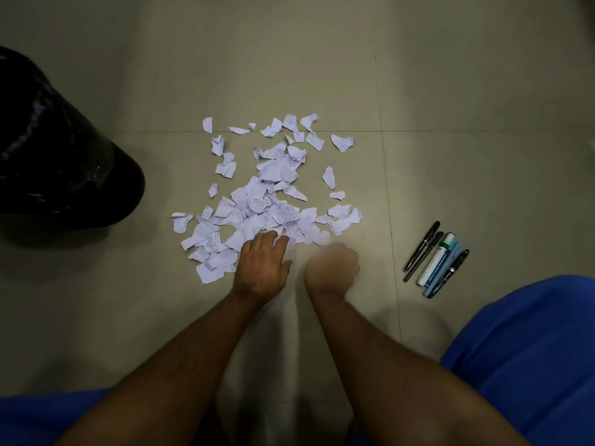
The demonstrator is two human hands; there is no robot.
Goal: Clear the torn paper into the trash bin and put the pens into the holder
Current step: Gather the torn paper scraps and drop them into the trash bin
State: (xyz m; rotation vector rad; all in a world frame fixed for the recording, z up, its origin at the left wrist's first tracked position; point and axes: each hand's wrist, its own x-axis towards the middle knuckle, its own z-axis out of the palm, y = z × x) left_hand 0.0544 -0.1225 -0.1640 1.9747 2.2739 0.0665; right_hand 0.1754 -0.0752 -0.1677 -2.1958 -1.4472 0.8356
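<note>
Tiled floor (450, 91) holds torn paper (267, 201); left hand (262, 265) lies spread on scraps, right hand (333, 267) blurred, grip unreadable.

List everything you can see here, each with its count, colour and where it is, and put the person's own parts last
torn paper: dozens of scraps, too many to count, white with printed text, scattered and heaped on the floor at centre
trash bin: one, lined with a shiny black bag, far left
pens: a row of about five side by side, three slim black ones, one white marker with a green band, one bluish, on the floor at right
floor: beige tiles with thin joint lines
pen holder: none in view
blue clothing: over the knees, lower right and lower left
left hand: fingers spread on the near edge of the paper
right hand: blurred, curled beside the paper
</note>
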